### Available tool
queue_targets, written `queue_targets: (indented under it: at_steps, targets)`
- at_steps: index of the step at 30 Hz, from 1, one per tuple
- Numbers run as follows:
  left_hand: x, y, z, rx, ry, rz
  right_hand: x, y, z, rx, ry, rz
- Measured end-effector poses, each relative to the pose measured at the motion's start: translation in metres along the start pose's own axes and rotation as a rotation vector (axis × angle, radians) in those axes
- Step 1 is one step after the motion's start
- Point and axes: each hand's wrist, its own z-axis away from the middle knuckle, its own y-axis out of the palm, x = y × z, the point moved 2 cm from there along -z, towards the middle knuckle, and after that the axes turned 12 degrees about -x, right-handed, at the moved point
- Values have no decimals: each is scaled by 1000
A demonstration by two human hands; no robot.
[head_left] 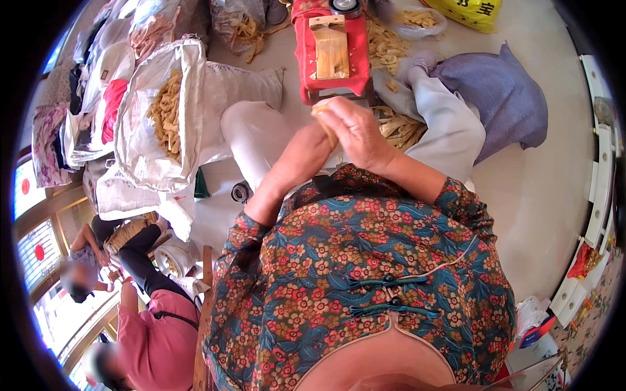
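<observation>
Above my lap, my two hands are close together, with a pale yellow, flattish strip (330,132) between them. My right hand (357,134) is closed, its thumb and fingers pinching the strip's upper end. My left hand (305,154) is closed around the lower part, and its fingers are mostly hidden. Just beyond my hands stands a low stool draped in red cloth (359,62). On it lies a wooden board (332,53) with a crosspiece at its far end, and a round black-rimmed object (345,6) sits behind the board.
An open white woven sack (134,140) of yellow strips (167,117) stands to the left. More strips (399,129) lie on the floor right of the stool, near a blue-grey sack (499,98). A black roll (240,191) is by my left leg. Two people (160,326) sit at lower left.
</observation>
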Motion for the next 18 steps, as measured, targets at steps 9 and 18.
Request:
queue_targets:
  at_steps: [9,18]
  targets:
    - [-12,-5,-12,-645,433,-129,-18,-1,1,83,1063,-992]
    - [2,-9,-20,-429,207,73,-5,-18,-3,180,70,76]
